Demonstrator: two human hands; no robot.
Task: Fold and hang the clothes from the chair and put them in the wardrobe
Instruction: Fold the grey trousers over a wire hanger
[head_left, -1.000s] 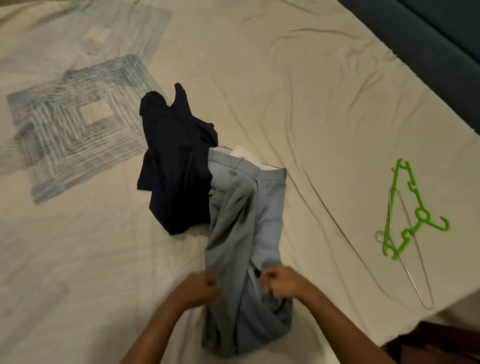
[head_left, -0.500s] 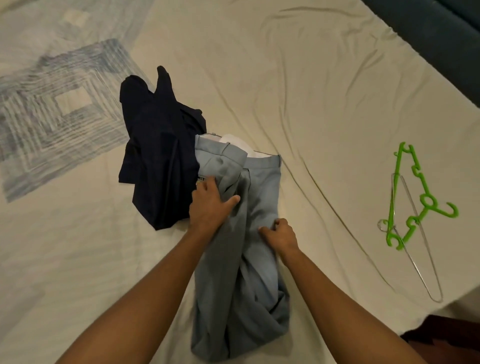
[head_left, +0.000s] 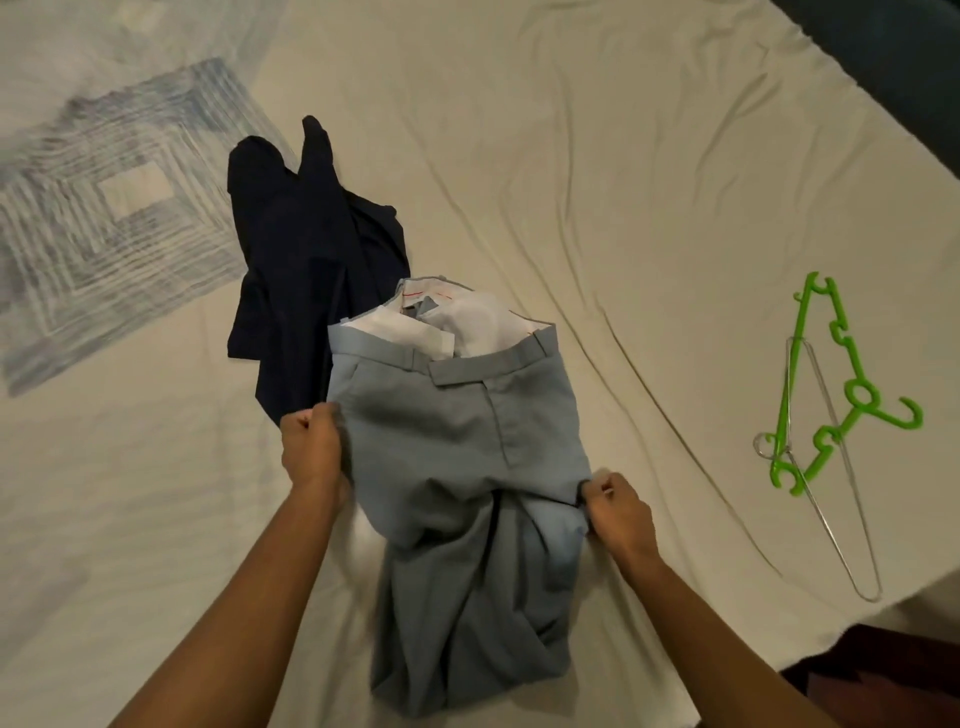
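Head cam has you with the grey trousers (head_left: 457, 467) spread on the bed (head_left: 623, 182), waistband away from you, and both hands clamped on the side seams: left hand (head_left: 311, 447) pinching the left edge, right hand (head_left: 615, 506) pinching the right edge lower down. Your grips sit at different heights, so if you pull now I'd bet the front panel skews and the crease goes crooked. The legs near you are bunched in a heap, and folding over that would probably lock in wrinkles. The trousers also overlap the dark garment (head_left: 311, 249) just beside them, so a tug may drag it along. The green hanger (head_left: 826, 384) and wire hanger (head_left: 831, 467) lie well apart to your right.
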